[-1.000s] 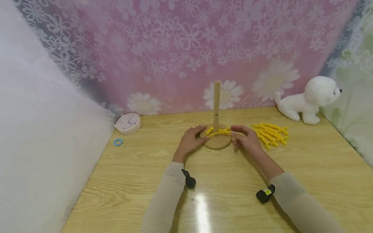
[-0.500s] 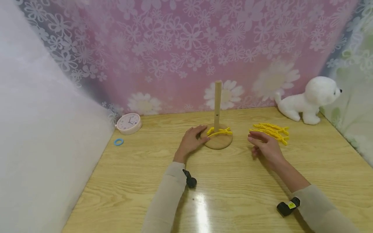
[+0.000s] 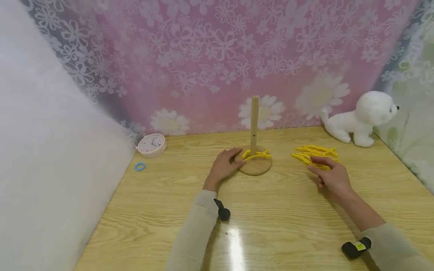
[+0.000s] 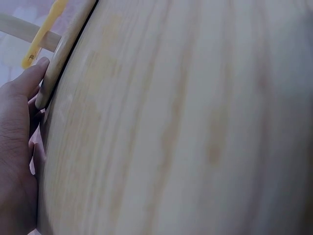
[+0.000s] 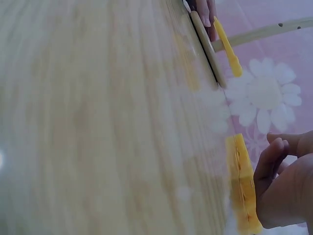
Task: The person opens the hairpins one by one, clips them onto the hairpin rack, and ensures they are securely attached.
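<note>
An upright wooden pole on a round wooden base, the wooden stand [image 3: 255, 170], is in the middle of the head view. A yellow forked plastic piece [image 3: 261, 155] lies low beside the pole, above the base. My left hand [image 3: 222, 167] holds the base's left edge, with the thumb at its front left and the fingers farther back. To the right, several similar yellow pieces [image 3: 301, 155] lie in a pile. My right hand [image 3: 332, 177] is over the pile's near right part, thumb and forefinger stretched toward it, nothing seen between them. The right wrist view shows the pile's side [image 5: 242, 186] beside that hand.
At the back left stands a pink round clock [image 3: 151, 145], with a blue ring [image 3: 140, 166] in front of it. A white plush dog [image 3: 361, 120] sits at the back right of the wooden table [image 3: 271, 222]. A flowered cloth [image 3: 210, 45] hangs behind.
My right hand has left the yellow piece at the stand and moved right to the pile. The left hand stays at the base. The view has shifted slightly.
</note>
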A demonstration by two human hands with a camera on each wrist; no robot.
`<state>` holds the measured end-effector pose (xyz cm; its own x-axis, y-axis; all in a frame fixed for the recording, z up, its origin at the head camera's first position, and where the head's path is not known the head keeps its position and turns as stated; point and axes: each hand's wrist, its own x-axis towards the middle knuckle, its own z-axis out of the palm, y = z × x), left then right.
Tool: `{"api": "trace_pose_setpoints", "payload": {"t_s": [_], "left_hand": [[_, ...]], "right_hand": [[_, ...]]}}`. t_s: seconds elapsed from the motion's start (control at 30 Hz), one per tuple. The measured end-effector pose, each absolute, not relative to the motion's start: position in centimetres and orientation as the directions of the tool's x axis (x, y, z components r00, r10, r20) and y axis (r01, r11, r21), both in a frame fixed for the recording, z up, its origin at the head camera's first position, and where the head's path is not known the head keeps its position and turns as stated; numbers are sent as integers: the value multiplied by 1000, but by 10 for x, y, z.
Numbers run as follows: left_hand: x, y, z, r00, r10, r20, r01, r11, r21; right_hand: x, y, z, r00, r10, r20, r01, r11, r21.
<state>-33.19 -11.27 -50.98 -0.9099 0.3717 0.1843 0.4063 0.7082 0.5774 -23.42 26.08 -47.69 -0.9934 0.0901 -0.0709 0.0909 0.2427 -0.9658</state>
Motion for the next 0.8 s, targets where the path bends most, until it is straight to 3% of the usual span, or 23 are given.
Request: {"api": "trace_pose_setpoints", "payload": {"t_s": [0.43,0.8], "left_hand": [[-332,-113,-508,-904,378,199,420,703,573],[-326,-111,-508,-902,377,209,426,701,572]], "right_hand": [[-233,276,-476,-992,79,-97,122,434,-893],[-230,261,-479,-992,-45,-115,91,362,-928]]}}
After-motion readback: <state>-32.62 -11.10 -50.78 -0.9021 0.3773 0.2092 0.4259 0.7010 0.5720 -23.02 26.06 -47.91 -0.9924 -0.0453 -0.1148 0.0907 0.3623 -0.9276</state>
